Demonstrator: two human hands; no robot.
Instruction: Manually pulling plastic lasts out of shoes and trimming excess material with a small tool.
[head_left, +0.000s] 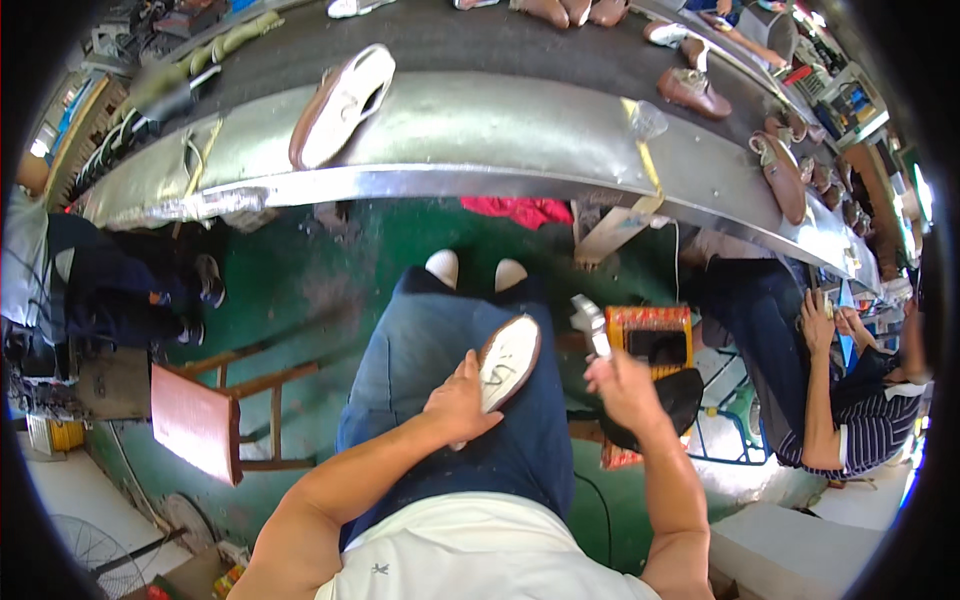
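Note:
Across my lap lies a white lace-up shoe (512, 352) with a brown sole edge, its toe pointing away from me. My left hand (460, 402) is closed on the near left side of this shoe, which hides part of its heel end. To the right of my lap my right hand (625, 388) grips a hammer (595, 328), raised apart from the shoe. The hammer's silvery head points up and away; my fingers cover the lower handle. Another white and brown shoe (345, 110) rests on the metal edge of the bench in front.
A long dark belt with a metal edge (480, 183) crosses ahead, carrying several brown shoes (695, 92). A wooden chair (200, 422) stands at left. A red and yellow crate (650, 330) is at right. One seated person (835, 400) works at right; another person (110, 270) is at left.

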